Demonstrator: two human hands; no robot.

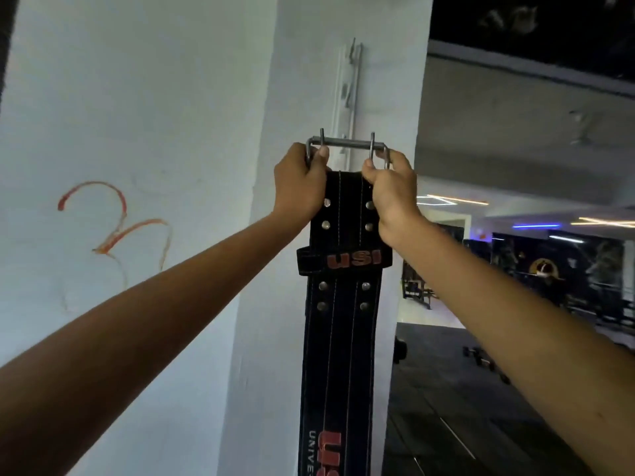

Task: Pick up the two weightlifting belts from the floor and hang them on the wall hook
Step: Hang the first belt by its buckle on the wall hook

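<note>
A black weightlifting belt [340, 355] with red USI lettering and steel rivets hangs straight down in front of a white pillar. Its steel double-prong buckle [347, 144] is at the top. My left hand [300, 187] grips the buckle's left end and my right hand [391, 187] grips its right end, both arms raised. The buckle is level with the lower end of a white vertical hook rail [348, 94] fixed to the pillar, with small metal hooks along it. I cannot tell whether the buckle touches a hook. Only one belt is in view.
The white wall [137, 132] on the left carries a red painted mark [113, 221]. To the right the dark gym floor [464, 407] opens out, with dumbbells [481, 362] on it and machines and ceiling lights further back.
</note>
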